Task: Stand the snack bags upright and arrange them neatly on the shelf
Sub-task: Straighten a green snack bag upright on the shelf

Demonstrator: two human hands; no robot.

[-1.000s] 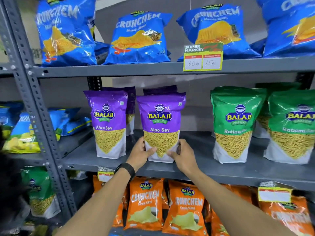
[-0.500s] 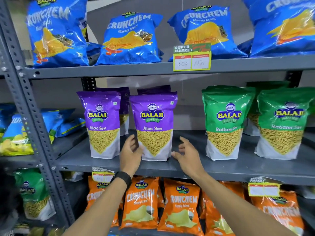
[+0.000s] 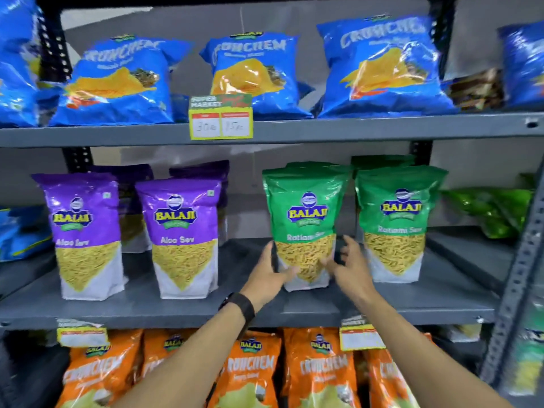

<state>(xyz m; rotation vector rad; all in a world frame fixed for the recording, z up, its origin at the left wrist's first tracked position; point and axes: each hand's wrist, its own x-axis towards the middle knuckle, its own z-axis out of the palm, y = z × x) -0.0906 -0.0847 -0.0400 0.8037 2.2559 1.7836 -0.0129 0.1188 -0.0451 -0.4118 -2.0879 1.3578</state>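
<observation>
Standing upright on the grey middle shelf (image 3: 412, 301) is a green Ratlami Sev bag (image 3: 306, 213). My left hand (image 3: 269, 275) is at its lower left edge, thumb against the front, fingers apart. My right hand (image 3: 351, 267) hovers at its lower right with fingers spread, holding nothing. A second green bag (image 3: 397, 222) stands just to the right. Two purple Aloo Sev bags (image 3: 85, 231) (image 3: 184, 231) stand upright to the left, with more purple bags behind them. Another green bag (image 3: 494, 210) lies slumped at the far right of the shelf.
Blue Crunchem bags (image 3: 117, 83) lean on the top shelf behind a yellow price tag (image 3: 220, 119). Orange Crunchem bags (image 3: 321, 372) fill the shelf below. A perforated grey upright (image 3: 518, 278) bounds the right side.
Both hands let go of the right purple Aloo Sev bag and moved right to the green Ratlami Sev bag. My view shifted right with them.
</observation>
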